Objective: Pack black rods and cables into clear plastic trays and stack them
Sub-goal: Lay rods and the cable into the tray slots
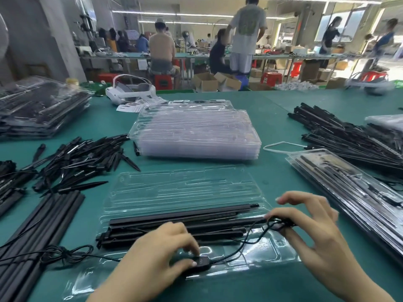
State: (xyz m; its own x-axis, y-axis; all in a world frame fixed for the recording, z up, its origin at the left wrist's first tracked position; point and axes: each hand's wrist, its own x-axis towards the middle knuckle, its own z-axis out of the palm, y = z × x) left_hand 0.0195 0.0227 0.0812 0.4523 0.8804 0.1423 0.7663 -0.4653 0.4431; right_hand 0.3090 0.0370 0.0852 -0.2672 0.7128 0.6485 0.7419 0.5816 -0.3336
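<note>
Black plastic, a small oblong control box (199, 263) on a thin black cable (246, 247), sits pinched under the thumb and fingertips of the left hand (165, 249), pressed down into the near part of an open clear plastic tray (174, 188). The right hand (309, 227) is partly closed at the tray's right end, its thumb and lower fingers gripping a small coiled bundle of the same cable, while the upper fingers spread loosely above it.

Between the two hands the cable runs in a loose curve across the tray's near compartment. Just beyond the hands, several long black rods (181, 223) lie side by side lengthwise in the tray's middle channels. The tray's far half is empty.

On the green table (272, 127), a stack of empty clear trays (196, 131) stands farther back at centre. To the near left lie more long black rods (39, 232) with a tangled cable across them, and beyond those a loose pile of short black pointed stakes (80, 155). A stack of filled trays (41, 107) rests at far left. On the right sits another packed tray (349, 188), with a heap of black rods (349, 136) behind it.
</note>
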